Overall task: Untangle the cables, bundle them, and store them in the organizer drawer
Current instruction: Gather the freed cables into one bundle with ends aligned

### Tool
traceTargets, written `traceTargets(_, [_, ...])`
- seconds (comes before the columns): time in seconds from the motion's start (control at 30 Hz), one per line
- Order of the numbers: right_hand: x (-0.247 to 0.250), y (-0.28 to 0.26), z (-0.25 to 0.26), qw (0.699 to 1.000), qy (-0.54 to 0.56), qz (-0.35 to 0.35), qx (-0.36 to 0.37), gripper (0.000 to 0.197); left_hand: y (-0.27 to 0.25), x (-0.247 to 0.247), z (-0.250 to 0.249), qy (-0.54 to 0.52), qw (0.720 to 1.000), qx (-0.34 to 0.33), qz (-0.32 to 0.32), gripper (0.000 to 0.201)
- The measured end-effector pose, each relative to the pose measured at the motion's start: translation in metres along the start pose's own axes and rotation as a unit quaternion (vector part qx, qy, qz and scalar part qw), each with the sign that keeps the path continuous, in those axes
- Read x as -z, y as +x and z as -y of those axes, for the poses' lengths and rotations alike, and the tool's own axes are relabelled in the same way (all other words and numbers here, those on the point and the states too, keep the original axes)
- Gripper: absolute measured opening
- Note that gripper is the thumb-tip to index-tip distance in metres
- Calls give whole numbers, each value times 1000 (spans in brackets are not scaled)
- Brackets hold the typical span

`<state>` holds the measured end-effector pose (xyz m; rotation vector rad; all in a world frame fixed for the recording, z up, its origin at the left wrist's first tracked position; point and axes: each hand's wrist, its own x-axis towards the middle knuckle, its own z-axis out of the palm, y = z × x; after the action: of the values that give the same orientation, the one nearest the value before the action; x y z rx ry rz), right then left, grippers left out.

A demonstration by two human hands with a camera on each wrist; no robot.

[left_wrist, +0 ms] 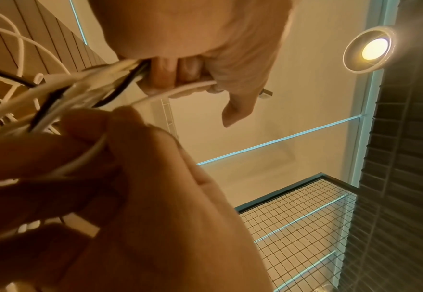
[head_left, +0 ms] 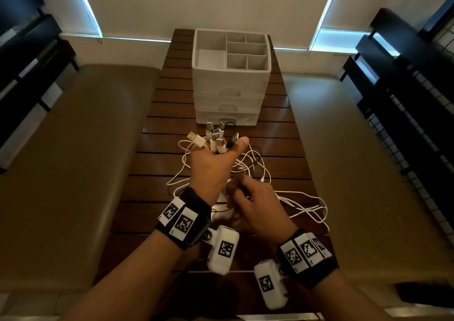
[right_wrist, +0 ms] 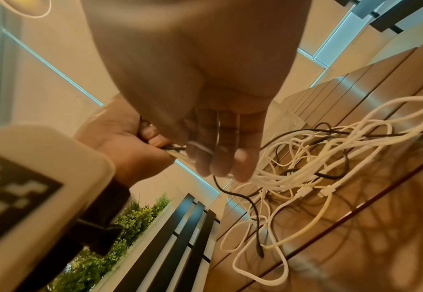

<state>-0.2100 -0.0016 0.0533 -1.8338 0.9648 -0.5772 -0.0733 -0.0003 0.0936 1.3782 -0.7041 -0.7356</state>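
Note:
My left hand (head_left: 216, 150) is raised in a fist and grips a bunch of white and black cables (head_left: 258, 168) just below their plugs (head_left: 216, 134), which stick up out of it. The loose lengths trail down in a tangle on the slatted wooden table (head_left: 282, 124). Just beneath the fist, my right hand (head_left: 237, 190) curls its fingers (left_wrist: 170, 75) round the hanging strands (left_wrist: 80, 85). In the right wrist view a white cable (right_wrist: 200, 147) runs across its fingers (right_wrist: 215, 154). The white organizer (head_left: 196, 58) stands further back, its three drawers (head_left: 227, 119) closed.
The organizer's top is an open tray with several compartments (head_left: 245, 49). Brown padded benches (head_left: 73, 148) flank the narrow table on both sides. A white cable loop (head_left: 317, 212) reaches toward the table's right edge. Dark slatted frames and a wire grid panel (head_left: 417, 129) stand at the sides.

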Motion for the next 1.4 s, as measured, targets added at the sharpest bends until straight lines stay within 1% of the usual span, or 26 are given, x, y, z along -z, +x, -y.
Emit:
traceTargets(0.07, [-6,5,-5,1000,-30,2,10,12,-1,-1,-1,9,1000,27,-2,24])
traceTargets(0.13, [-10,6,-7,997,-71,-14,40,12,1,0,-2,29,998,58,-7,27])
traceTargets(0.17, [-8,5,-7,993,-90,-47,59,16,3,1,-4,45,996,72,-6,31])
traceTargets(0.2, [-5,5,-5,988,-93,-104,70,24,5,3,-5,63,995,84,-3,38])
traceTargets(0.27, [11,8,7,968,-46,-237,70,38,8,9,-7,90,991,91,22,54])
traceTargets(0.3, [20,10,16,961,-16,-265,76,40,7,11,-8,96,990,90,42,58])
traceTargets(0.33, [28,14,24,960,-5,-263,92,42,7,12,-7,86,991,87,61,58])
traceTargets(0.37, [33,18,32,964,-21,-237,116,44,6,12,-7,64,992,81,76,56])
traceTargets(0.43, [38,26,44,973,-66,-142,170,49,3,9,-10,19,995,65,80,49])
traceTargets(0.47, [40,31,47,976,-69,-86,186,51,3,8,-13,-4,995,61,73,41])
traceTargets(0.5, [42,35,48,981,-56,-29,183,53,3,7,-16,-39,995,65,65,33])
traceTargets(0.53, [44,38,48,986,-33,27,159,53,3,8,-20,-86,992,71,59,31])
traceTargets(0.6, [49,45,38,986,-27,138,86,48,6,13,-28,-147,984,66,72,41])
traceTargets(0.63, [50,47,30,980,-63,180,60,40,6,16,-31,-157,982,54,88,46])
traceTargets(0.67, [51,50,20,972,-115,201,51,32,7,19,-33,-166,980,44,104,49])
traceTargets(0.73, [52,56,5,961,-181,205,44,24,6,26,-36,-181,974,39,132,49])
traceTargets(0.83, [57,66,1,957,-187,220,26,21,1,34,-36,-190,969,53,151,52])
traceTargets(0.87, [59,68,4,957,-177,230,16,21,-2,36,-36,-191,968,59,151,53])
traceTargets(0.93, [61,67,13,966,-93,239,-8,25,-6,39,-37,-194,967,70,153,54])
traceTargets(1.0, [60,63,23,960,-21,277,-12,28,-7,41,-40,-202,964,73,154,54])
traceTargets(1.07, [54,60,27,945,-71,320,22,20,-6,41,-44,-210,962,69,159,54])
traceTargets(1.1, [51,60,27,943,-112,312,40,15,-6,42,-45,-210,962,66,163,55])
traceTargets(1.2, [57,71,15,960,-188,200,61,15,-6,43,-46,-214,960,62,173,56])
traceTargets(1.23, [62,76,11,960,-207,181,59,15,-7,44,-46,-217,958,65,175,56])
traceTargets(1.33, [78,90,3,941,-304,135,65,14,-12,49,-46,-219,956,71,181,57])
traceTargets(1.4, [86,98,3,934,-333,97,80,11,-14,51,-43,-211,958,82,177,56])
